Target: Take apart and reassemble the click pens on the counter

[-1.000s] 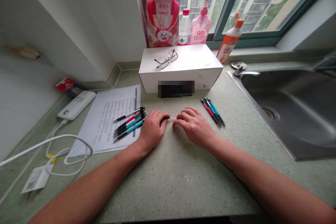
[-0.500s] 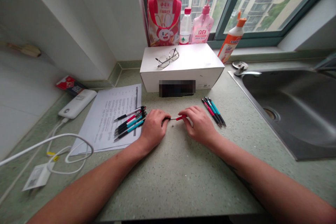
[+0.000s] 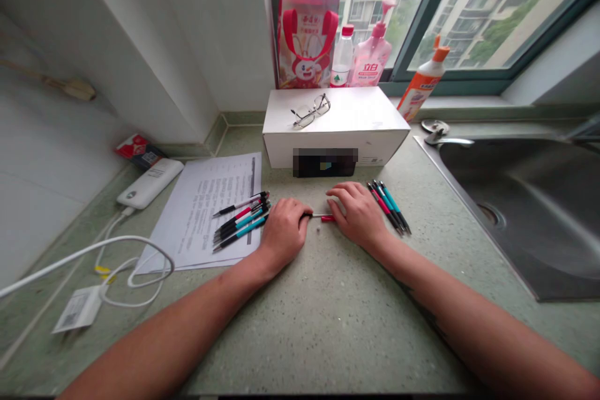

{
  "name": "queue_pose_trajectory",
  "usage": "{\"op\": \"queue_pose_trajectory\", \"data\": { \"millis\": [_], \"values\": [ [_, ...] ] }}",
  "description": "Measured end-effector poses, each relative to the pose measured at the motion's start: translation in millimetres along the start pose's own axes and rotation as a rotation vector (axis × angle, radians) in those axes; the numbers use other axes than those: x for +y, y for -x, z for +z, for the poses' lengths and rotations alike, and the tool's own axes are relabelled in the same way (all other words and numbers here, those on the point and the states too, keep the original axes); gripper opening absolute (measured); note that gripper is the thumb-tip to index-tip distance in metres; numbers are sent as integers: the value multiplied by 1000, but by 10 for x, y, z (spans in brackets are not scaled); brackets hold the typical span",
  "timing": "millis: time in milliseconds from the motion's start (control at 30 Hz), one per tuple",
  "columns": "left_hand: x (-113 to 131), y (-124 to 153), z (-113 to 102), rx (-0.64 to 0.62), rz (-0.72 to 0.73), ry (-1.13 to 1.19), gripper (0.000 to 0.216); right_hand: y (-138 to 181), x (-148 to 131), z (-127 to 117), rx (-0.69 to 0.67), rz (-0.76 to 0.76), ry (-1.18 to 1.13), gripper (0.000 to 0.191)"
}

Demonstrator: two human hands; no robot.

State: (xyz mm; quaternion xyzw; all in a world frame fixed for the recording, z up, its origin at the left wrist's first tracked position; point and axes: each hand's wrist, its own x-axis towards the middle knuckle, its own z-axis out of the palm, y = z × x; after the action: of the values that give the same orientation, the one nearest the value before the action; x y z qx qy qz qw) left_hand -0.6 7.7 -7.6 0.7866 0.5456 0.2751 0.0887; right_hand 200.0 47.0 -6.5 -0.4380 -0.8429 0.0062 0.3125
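Note:
Close to the middle of the counter, my left hand (image 3: 285,229) is closed, thumb and forefinger pinching the black end of a pen. A slim pale rod (image 3: 317,215) sticks out from that end towards a short red pen barrel (image 3: 327,218). Beside the barrel is my right hand (image 3: 359,212), its thumb and fingers apart; its palm hides the barrel's far end. Left of my left hand, several pens (image 3: 241,225) in black, red and teal lie on printed sheets (image 3: 187,200). More pens (image 3: 389,207), red and teal, lie just past my right hand.
At the back stands a white box (image 3: 281,147) with eyeglasses (image 3: 312,112) on top and a dark, partly blurred object (image 3: 344,165) against its front. A steel sink (image 3: 515,200) is on the right. A white power bank (image 3: 150,183) and its looped cable (image 3: 140,240) lie left.
My right thumb and fingers have parted from the red barrel, which now sits below the thumb. My left hand keeps its pinch. The whole view has shifted slightly.

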Motion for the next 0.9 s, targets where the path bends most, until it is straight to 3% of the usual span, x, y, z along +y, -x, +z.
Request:
{"op": "queue_pose_trajectory", "data": {
  "millis": [333,467,667,900],
  "values": [
    [3,10,2,-7,1,2,10,-107,18,157,-121,91,119,61],
    [4,9,5,-2,3,-3,11,-112,54,206,-160,118,125,67],
    [-7,9,11,6,20,-6,10,-107,43,163,-76,73,86,60],
    [-11,16,2,16,-4,-43,5,82,-91,-13,-45,-68,38,27]
  ]
}}
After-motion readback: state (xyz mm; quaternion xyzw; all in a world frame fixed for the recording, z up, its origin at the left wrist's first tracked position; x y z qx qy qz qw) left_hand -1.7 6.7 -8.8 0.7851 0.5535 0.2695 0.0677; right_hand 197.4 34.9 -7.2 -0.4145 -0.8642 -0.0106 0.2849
